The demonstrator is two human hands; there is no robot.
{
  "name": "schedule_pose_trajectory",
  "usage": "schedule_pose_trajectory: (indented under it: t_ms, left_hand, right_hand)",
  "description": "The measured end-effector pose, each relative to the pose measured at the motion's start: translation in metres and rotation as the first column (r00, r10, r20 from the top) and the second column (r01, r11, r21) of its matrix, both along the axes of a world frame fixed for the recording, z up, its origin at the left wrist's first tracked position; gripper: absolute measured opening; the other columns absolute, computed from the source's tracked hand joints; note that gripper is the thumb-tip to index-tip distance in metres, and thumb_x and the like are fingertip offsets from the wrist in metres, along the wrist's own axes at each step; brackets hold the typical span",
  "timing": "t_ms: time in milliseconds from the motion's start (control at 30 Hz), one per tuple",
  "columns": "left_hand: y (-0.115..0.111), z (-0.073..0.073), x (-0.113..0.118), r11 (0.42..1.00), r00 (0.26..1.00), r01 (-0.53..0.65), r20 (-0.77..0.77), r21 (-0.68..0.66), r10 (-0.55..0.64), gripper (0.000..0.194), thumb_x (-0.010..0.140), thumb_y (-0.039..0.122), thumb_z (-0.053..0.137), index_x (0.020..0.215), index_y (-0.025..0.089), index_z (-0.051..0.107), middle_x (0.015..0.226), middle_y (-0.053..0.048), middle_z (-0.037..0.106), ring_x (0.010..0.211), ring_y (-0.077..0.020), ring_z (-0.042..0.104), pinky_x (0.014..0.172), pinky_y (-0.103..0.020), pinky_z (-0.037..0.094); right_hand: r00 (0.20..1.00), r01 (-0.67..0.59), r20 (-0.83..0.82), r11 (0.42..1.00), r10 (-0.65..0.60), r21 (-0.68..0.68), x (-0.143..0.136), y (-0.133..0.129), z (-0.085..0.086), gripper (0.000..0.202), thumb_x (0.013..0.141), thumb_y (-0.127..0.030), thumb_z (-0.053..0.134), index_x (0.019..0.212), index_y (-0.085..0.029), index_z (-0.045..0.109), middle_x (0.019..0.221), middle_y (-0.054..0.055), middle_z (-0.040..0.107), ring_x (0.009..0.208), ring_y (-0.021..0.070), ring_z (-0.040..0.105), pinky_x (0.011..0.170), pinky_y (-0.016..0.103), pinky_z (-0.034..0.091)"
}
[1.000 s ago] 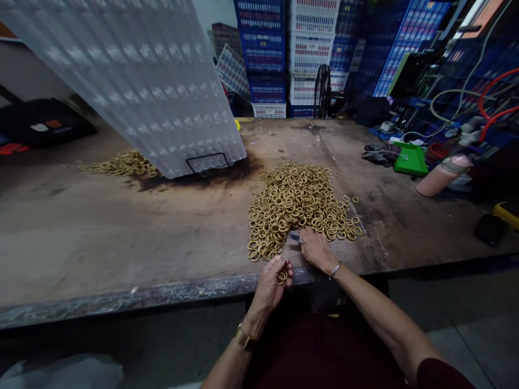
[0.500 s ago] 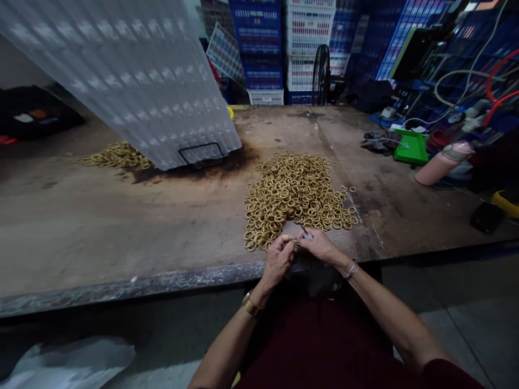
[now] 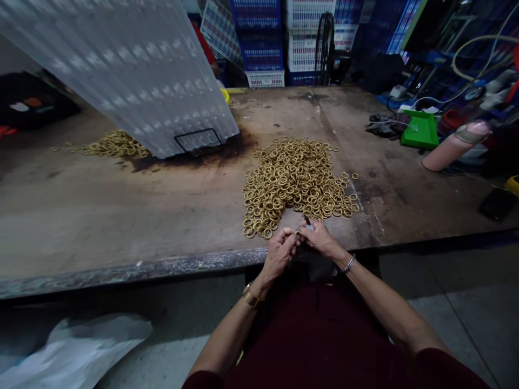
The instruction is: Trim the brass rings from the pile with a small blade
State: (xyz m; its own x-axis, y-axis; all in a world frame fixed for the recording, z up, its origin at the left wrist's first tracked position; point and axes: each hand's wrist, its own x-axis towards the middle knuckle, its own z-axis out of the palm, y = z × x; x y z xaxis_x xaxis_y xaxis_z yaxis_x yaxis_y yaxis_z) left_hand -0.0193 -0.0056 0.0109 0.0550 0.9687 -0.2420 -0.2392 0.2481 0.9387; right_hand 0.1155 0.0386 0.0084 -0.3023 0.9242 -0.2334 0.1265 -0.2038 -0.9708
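A heap of gold-coloured rings (image 3: 298,173) lies on the wooden table (image 3: 182,210) just beyond my hands. My left hand (image 3: 280,249) is closed at the table's front edge, its fingertips pinching a small gold ring (image 3: 297,233). Close against it, my right hand (image 3: 318,236) is closed around a small knife (image 3: 308,222) with a dark tip and a pale body. The right fingertips meet the ring too. Much of the ring is covered by fingers.
A tall translucent ribbed panel (image 3: 138,81) stands in a black wire holder, with more rings (image 3: 115,145) behind it. Stacked crates (image 3: 259,43) and a fan (image 3: 324,48) are at the back. On the right are a green tray (image 3: 420,129) and a pink bottle (image 3: 454,145).
The camera view has tilted down, so the table sits higher in the picture. The knife points up more from my right hand. Both hands stay together at the ring.
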Motion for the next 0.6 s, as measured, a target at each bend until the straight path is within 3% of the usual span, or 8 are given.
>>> schedule_pose_trajectory:
  t_ms: [167,433,600]
  left_hand:
    - [-0.005,0.001,0.0,0.997,0.999,0.032,0.007,-0.071,-0.031,0.039,0.07,0.053,0.064,0.077,0.016,0.054,0.063,0.003,0.054,0.042,-0.0032,0.038,0.038,-0.015,0.026]
    - [-0.014,0.008,-0.002,0.991,0.979,0.066,0.202,-0.115,-0.042,0.036,0.066,0.044,0.071,0.076,0.016,0.051,0.066,0.003,0.055,0.045,-0.0027,0.04,0.039,-0.014,0.029]
    - [-0.017,0.013,0.001,0.991,0.968,0.071,0.246,-0.112,-0.041,0.037,0.066,0.044,0.072,0.076,0.016,0.049,0.066,0.003,0.055,0.044,-0.0027,0.039,0.038,-0.014,0.027]
  right_hand:
    - [0.996,-0.002,0.094,0.998,-0.004,0.067,0.0,-0.001,0.002,0.025,0.068,-0.042,0.056,0.066,-0.018,0.051,0.051,-0.006,0.045,0.047,0.0062,0.034,0.046,0.02,0.028]
    - [0.997,-0.035,0.077,0.996,0.028,0.087,-0.001,-0.008,0.005,0.024,0.069,-0.042,0.054,0.068,-0.018,0.052,0.05,-0.006,0.045,0.047,0.007,0.035,0.045,0.02,0.028]
    - [0.994,-0.014,0.108,0.995,0.003,0.102,0.002,-0.009,0.002,0.021,0.073,-0.039,0.05,0.072,-0.018,0.053,0.052,-0.006,0.046,0.047,0.0078,0.037,0.047,0.02,0.03]
